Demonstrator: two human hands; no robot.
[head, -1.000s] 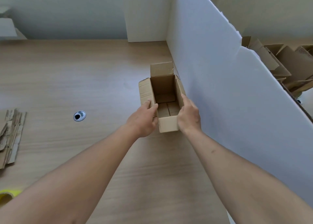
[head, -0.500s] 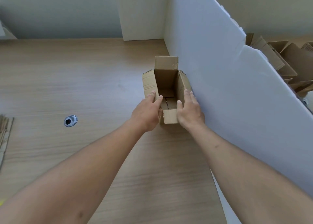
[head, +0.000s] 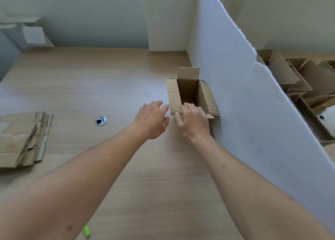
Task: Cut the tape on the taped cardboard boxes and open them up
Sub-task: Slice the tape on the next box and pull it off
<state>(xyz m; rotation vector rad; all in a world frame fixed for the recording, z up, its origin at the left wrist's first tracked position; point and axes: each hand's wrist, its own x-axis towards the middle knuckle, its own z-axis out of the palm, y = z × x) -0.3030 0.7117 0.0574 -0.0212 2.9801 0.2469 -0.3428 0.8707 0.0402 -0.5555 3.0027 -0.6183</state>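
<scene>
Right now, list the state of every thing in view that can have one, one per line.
Cardboard box: open, flaps spread, upright on the table, against the white partition.
Left hand: fingers straight, beside the box, holding nothing.
Right hand: fingers curled over the box's near edge.
Stack of cardboard: flattened, lying on the table.
Boxes behind the partition: opened, piled loosely.

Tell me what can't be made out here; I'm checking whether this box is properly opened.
- Head view: the near flap of the open box is covered by the right hand.
- The box's floor lies in shadow.
- The right hand's grip on the flap cannot be judged; its fingertips are hidden.
- The green object is cut off by the bottom edge.
</scene>
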